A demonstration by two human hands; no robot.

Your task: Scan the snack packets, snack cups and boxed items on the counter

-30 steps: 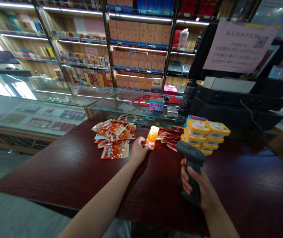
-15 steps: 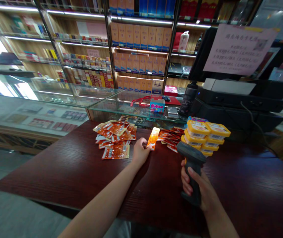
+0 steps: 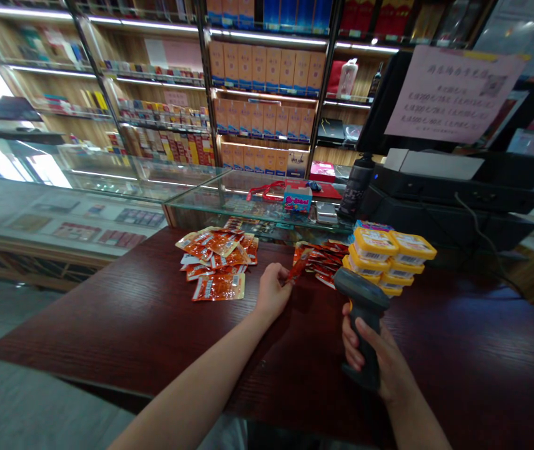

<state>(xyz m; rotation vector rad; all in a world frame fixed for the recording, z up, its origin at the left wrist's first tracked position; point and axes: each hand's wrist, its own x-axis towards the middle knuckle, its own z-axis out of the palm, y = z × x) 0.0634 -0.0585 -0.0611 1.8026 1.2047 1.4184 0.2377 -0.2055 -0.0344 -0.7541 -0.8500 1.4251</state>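
My left hand (image 3: 275, 289) pinches one orange-red snack packet (image 3: 298, 267) by its near end, tilted up on edge above the dark wooden counter. Just behind and to the right of it lies a pile of similar packets (image 3: 325, 257), partly overlapped by the held one. A second, looser pile of packets (image 3: 220, 247) spreads to the left of my hand, with one packet (image 3: 218, 287) flat at its front. In my right hand (image 3: 372, 350) is a black barcode scanner (image 3: 364, 312), gripped round its handle, its head pointing forward and left.
Yellow-lidded plastic tubs (image 3: 372, 244) stand stacked behind the scanner. A black register with a paper notice (image 3: 451, 94) occupies the back right. Beyond the wooden counter (image 3: 163, 325), a glass display case (image 3: 220, 200) holds a small blue-pink box (image 3: 297, 199). Stocked shelves line the wall.
My left hand has shifted slightly right and turned the packet from face-on to edge-on, toward the right pile. My right hand and the scanner have stayed put.
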